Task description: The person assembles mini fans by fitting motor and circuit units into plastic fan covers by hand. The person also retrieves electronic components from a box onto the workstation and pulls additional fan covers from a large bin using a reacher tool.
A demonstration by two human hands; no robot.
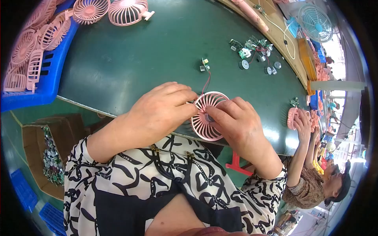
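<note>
A round pink fan housing [208, 136] with radial slats lies at the table's near edge, its open side facing up. My left hand [161, 108] is closed at its left rim, fingertips by the red wire [206, 83]. Thumb and fingers of my right hand [239, 122] pinch a small grey motor [209, 117] at the housing's centre; the fingers partly hide it. From the housing the wire runs to a small circuit board [205, 66] lying on the green table just beyond.
Several boards with wired motors [256, 53] lie at the far right. A blue crate [55, 74] of pink fan housings stands at the left; two more housings [126, 12] are behind it. A cardboard box [35, 157] of parts sits below. A co-worker [311, 185] works at right.
</note>
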